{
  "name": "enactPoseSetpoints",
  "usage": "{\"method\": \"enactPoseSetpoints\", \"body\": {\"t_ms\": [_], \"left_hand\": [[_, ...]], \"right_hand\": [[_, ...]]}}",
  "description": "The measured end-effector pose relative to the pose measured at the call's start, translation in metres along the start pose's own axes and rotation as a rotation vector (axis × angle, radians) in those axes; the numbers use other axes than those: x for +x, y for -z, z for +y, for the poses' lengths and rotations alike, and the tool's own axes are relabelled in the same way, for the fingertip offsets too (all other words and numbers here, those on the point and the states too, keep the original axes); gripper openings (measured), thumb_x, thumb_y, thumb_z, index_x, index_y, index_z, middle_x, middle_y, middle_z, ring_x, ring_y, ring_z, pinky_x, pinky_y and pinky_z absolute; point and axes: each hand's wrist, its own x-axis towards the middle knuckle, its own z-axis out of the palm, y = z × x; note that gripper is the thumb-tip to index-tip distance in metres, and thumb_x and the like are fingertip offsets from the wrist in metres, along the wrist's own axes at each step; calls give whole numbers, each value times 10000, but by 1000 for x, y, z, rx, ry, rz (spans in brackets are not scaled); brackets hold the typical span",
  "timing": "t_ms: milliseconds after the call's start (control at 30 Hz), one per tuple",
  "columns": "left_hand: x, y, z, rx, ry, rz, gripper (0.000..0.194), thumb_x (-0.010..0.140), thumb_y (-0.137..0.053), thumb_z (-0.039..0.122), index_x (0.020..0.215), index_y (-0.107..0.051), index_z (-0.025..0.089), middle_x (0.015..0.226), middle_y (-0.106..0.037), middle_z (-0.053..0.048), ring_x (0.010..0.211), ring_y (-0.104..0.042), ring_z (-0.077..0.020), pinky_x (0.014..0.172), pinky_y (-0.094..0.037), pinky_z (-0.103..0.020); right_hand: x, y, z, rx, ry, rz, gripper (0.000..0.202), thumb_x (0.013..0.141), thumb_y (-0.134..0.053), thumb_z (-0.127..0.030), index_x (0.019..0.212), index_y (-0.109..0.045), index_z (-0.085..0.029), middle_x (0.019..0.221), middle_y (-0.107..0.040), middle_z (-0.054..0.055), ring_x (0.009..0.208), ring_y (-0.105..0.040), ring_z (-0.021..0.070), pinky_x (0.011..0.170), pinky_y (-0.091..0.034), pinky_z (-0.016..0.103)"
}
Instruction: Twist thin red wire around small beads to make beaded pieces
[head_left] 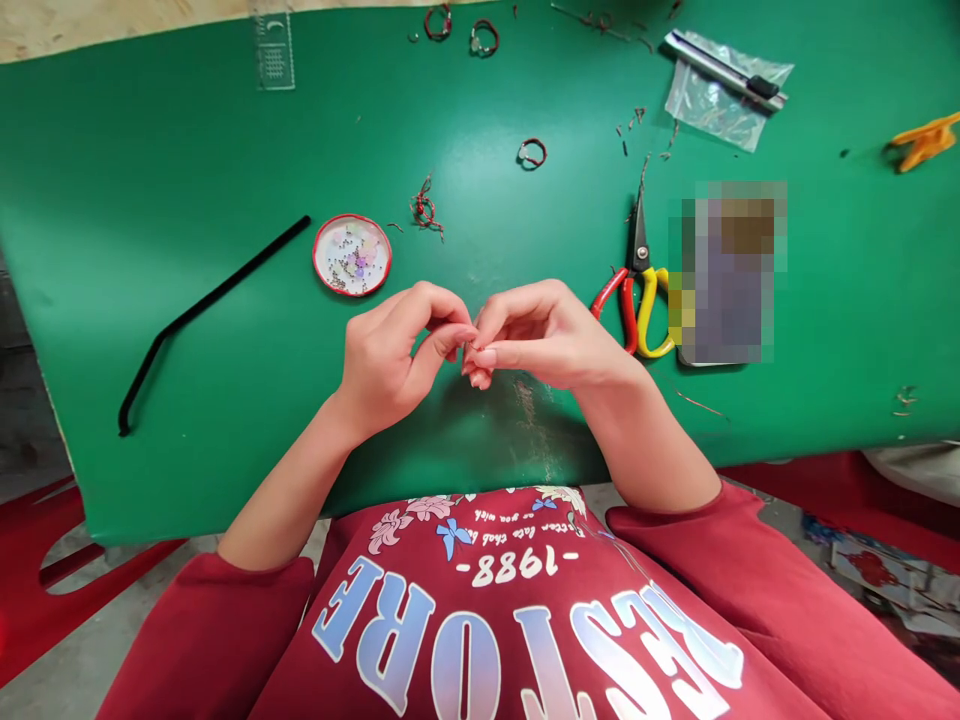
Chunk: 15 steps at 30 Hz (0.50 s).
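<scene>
My left hand and my right hand meet over the near middle of the table, both closed in a pinch. Between their fingertips a sliver of thin reddish cord shows; the fingers hide most of it. Up and left of my left hand lies a round red-rimmed lid holding small beads. Beyond the hands is a tangled red cord piece. To the right of my right hand rest scissors with one red and one yellow handle, blades pointing away.
Finished-looking cord rings lie farther back on the green table. A bent black strip is at left, a clear ruler at back left. Right hold a blurred-out phone-like object, a plastic bag and an orange clip.
</scene>
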Motion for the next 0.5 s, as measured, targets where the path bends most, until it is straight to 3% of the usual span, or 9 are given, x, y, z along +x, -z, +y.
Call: {"method": "enactPoseSetpoints", "body": {"t_ms": [133, 233, 367, 500], "left_hand": [[-1, -3, 2, -118, 217, 27, 266, 965, -597, 412, 782, -574, 221, 609, -617, 41, 499, -559, -73, 510, -452, -230], [-2, -8, 5, -246, 387, 16, 318, 928, -645, 469, 756, -555, 218, 572, -599, 49, 471, -536, -68, 492, -441, -229], [1, -12, 9, -531, 631, -62, 458, 783, -770, 574, 683, -523, 201, 531, -591, 49, 415, -514, -60, 411, -408, -213], [6, -9, 9, -805, 814, -183, 485, 684, -868, 522, 626, -541, 168, 524, -615, 37, 377, -518, -49, 352, -372, -180]], "right_hand": [[-1, -9, 5, -608, 416, 314, 127, 876, -720, -262, 796, -714, -164, 745, -716, 21, 661, -692, 114, 641, -592, 245], [-1, -5, 16, -1067, 559, 480, 239, 973, -560, -284, 812, -725, -220, 796, -723, 50, 774, -694, 163, 786, -605, 344], [-3, 10, 26, -1359, 528, 477, 264, 993, -515, -353, 907, -742, -249, 846, -731, 76, 808, -689, 208, 789, -612, 402], [-2, 21, 30, -1474, 592, 430, 267, 1004, -502, -349, 994, -747, -243, 859, -725, 76, 815, -703, 218, 767, -615, 396]]}}
